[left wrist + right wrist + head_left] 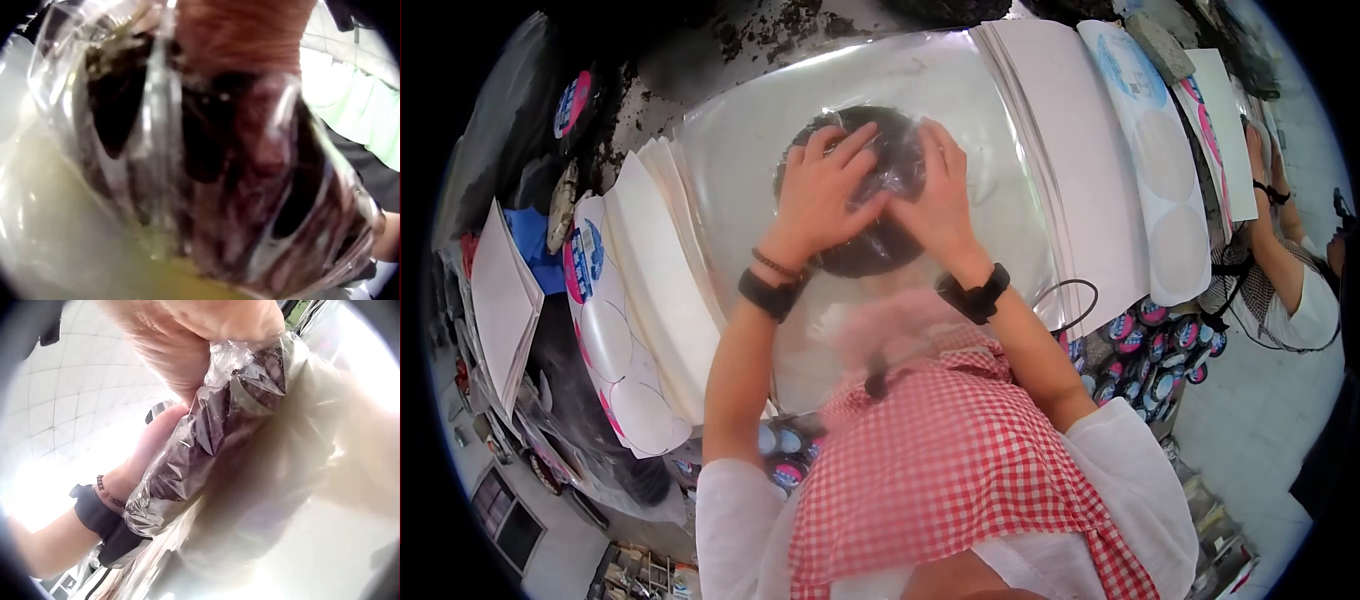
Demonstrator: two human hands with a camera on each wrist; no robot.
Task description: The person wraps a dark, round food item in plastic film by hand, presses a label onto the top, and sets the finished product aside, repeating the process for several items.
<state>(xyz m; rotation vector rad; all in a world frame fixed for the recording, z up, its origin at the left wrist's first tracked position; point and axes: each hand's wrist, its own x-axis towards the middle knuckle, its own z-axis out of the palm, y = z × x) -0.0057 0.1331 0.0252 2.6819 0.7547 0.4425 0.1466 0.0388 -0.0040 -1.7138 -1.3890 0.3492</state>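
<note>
A round, flat dark bundle (897, 150) wrapped in clear plastic lies on a smooth pale surface (730, 130). On its left part rests my left hand (825, 190), fingers spread and slightly bent; my right hand (940, 195) presses its right side, and the thumbs come close together over it. Creased plastic over the dark bundle (250, 219) fills much of the left wrist view, below my left hand (244, 37). In the right wrist view my right hand (200, 331) sits on top of the bundle (212, 419), with my left hand (147, 447) beyond.
Stacks of white sheets stand left (645, 250) and right (1070, 160) of the surface, beside sheets of round labels (1170, 190). Many small round labelled items (1150, 350) lie at the lower right. Another person's arm (1275, 250) shows at the far right.
</note>
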